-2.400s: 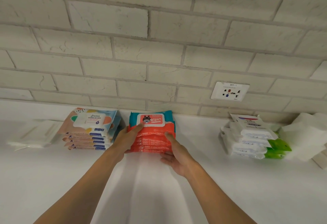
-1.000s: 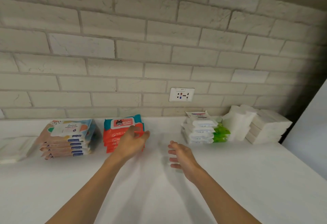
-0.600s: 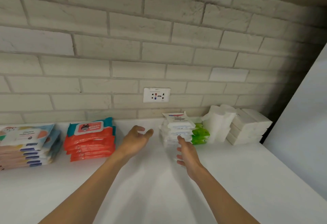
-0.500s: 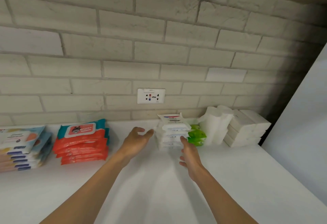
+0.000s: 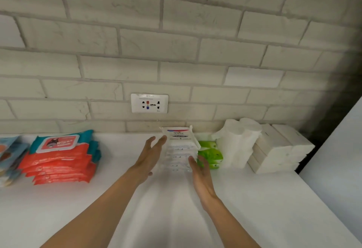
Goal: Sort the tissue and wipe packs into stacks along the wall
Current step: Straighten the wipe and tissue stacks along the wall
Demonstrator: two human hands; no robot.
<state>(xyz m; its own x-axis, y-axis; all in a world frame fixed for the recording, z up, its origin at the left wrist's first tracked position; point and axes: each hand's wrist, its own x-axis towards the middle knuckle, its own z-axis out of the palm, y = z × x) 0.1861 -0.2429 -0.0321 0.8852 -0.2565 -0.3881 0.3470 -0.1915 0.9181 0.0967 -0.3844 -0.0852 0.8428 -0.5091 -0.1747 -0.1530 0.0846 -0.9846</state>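
Observation:
A stack of white wipe packs with green ends [image 5: 179,151] stands by the brick wall under the socket. My left hand [image 5: 149,157] is flat and open against its left side, fingertips near the top pack. My right hand [image 5: 199,171] is open at the stack's front right corner, fingers by the green ends [image 5: 210,154]. Neither hand grips a pack. A stack of red and teal wipe packs [image 5: 60,157] sits to the left. Further left, a stack of patterned packs [image 5: 9,157] is cut off by the frame edge.
A white tissue roll bundle [image 5: 238,142] and stacked white tissue packs [image 5: 280,150] stand right of the green ends, near the dark corner. A wall socket [image 5: 149,103] is above the counter [image 5: 176,218]. A white panel [image 5: 337,150] borders the right side.
Both hands left the red stack and moved right to the white stack. The view panned right, and the hands now flank that stack.

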